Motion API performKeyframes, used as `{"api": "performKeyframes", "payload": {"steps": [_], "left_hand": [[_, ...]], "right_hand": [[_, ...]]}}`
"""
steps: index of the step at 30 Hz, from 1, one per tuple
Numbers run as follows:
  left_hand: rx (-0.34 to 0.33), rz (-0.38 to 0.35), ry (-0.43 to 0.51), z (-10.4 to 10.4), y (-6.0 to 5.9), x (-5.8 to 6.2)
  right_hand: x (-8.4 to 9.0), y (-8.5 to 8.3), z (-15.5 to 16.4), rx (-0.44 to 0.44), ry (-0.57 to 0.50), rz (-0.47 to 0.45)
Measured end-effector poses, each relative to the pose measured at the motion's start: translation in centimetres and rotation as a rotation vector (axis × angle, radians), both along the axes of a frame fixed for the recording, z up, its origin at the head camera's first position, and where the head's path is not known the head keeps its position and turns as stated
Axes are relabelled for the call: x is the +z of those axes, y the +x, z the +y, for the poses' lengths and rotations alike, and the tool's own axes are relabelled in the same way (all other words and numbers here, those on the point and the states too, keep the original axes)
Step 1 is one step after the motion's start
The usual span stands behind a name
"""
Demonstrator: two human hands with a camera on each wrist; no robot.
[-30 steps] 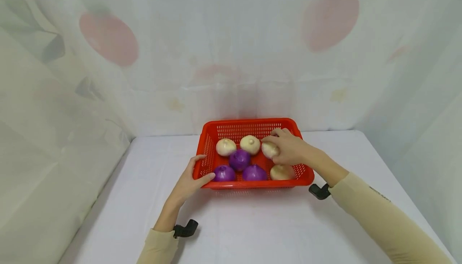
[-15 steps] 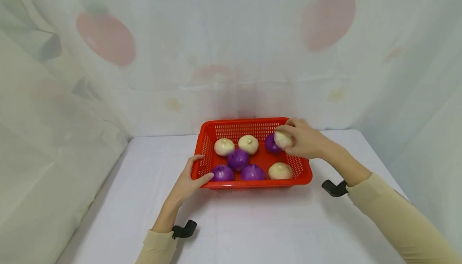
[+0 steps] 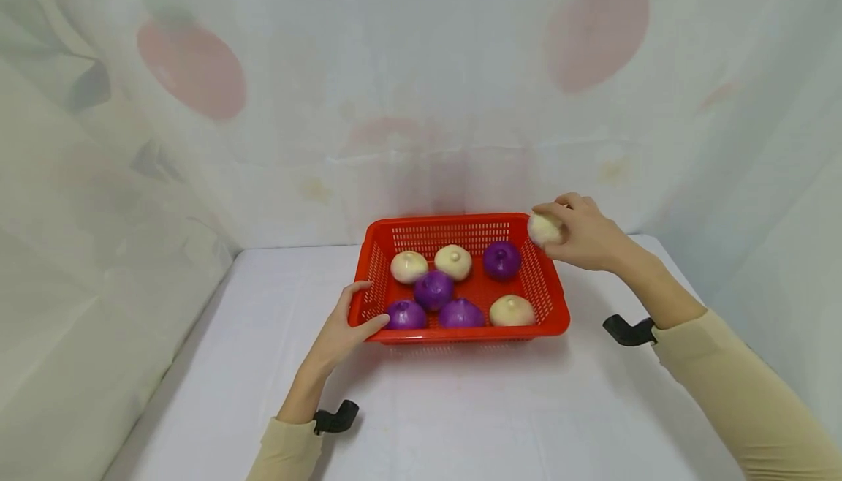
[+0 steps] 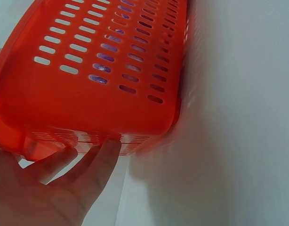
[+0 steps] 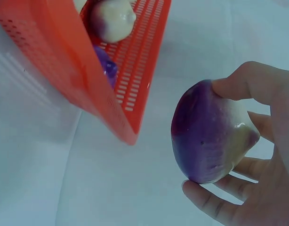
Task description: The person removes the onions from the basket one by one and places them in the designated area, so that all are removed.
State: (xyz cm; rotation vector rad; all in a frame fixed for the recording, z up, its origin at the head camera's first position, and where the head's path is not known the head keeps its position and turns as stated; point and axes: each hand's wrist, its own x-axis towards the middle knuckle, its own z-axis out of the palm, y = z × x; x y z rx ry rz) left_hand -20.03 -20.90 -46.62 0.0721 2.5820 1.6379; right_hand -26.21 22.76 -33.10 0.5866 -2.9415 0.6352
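Note:
A red slotted basket (image 3: 555,298) stands on the white table and holds several purple and white onions, among them a purple onion (image 3: 501,259) at the back right. My right hand (image 3: 582,234) grips a white onion (image 3: 544,229) above the basket's far right corner; the right wrist view shows this onion (image 5: 210,134) as purple and white, held in curled fingers beside the basket wall (image 5: 64,61). My left hand (image 3: 345,327) holds the basket's front left corner, thumb on the rim, and the fingers (image 4: 95,167) lie under its edge (image 4: 88,84).
The white table (image 3: 460,408) spreads in front of and to both sides of the basket. A pale curtain (image 3: 421,86) with red fruit prints hangs close behind and along the left side. Black wrist mounts (image 3: 628,331) sit on both cream sleeves.
My right hand lifted the white onion out of the basket and carried it up and to the right, past the far right corner. A purple onion beneath it is now uncovered. The left hand stayed.

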Motion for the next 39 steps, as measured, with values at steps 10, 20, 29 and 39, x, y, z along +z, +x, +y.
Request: {"api": "performKeyframes", "payload": {"steps": [10, 20, 29, 39], "left_hand": [[-0.001, 0.002, -0.009, 0.0, 0.0, 0.2], [0.003, -0.001, 0.0, 0.0, -0.1, 0.0], [0.006, 0.003, 0.006, -0.1, 0.1, 0.0], [0.001, 0.006, 0.01, -0.1, 0.1, 0.0]], "right_hand": [[-0.9, -1.2, 2.0, -0.108, -0.023, -0.034], [-3.7, -3.0, 3.9, -0.169, -0.052, -0.042], [-7.1, -4.3, 4.7, -0.17, -0.036, -0.071], [-10.4, -5.0, 4.9, -0.145, 0.01, -0.142]]}}
